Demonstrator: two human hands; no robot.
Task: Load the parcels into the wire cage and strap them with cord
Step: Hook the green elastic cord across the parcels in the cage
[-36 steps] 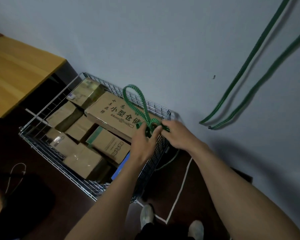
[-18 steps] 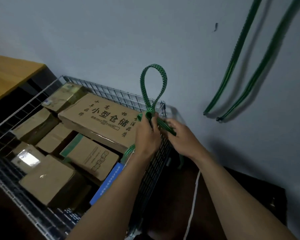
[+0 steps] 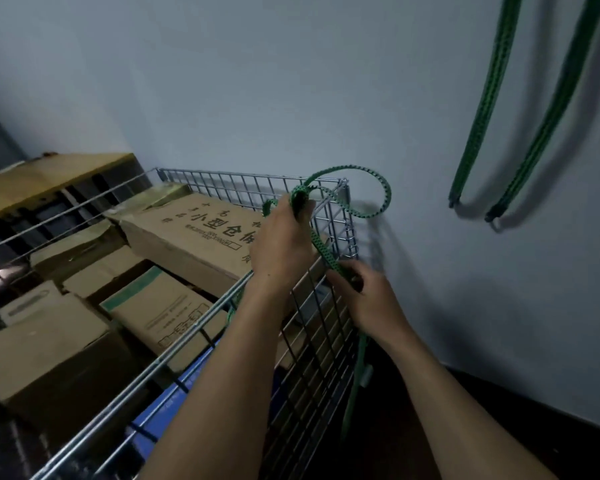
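Left hand (image 3: 281, 244): we are seeing it over the cage's (image 3: 222, 183) far right corner, its fingers curling round the cord (image 3: 321, 247) and gripping it.
Right hand (image 3: 364, 299): just below and right of the left, its thumb and fingers pinching the same cord.
Cord: green, running straight between the two grips. Above the left grip it is arching rightward in an open loop. Below the right grip it is hanging down outside the cage.
Parcels (image 3: 194, 237): cardboard boxes lying inside the cage, left of and below the left grip. The biggest, printed with characters, is sitting just beside that hand.
Wall cords (image 3: 477, 126): two more green ones are hanging well right of both grips.
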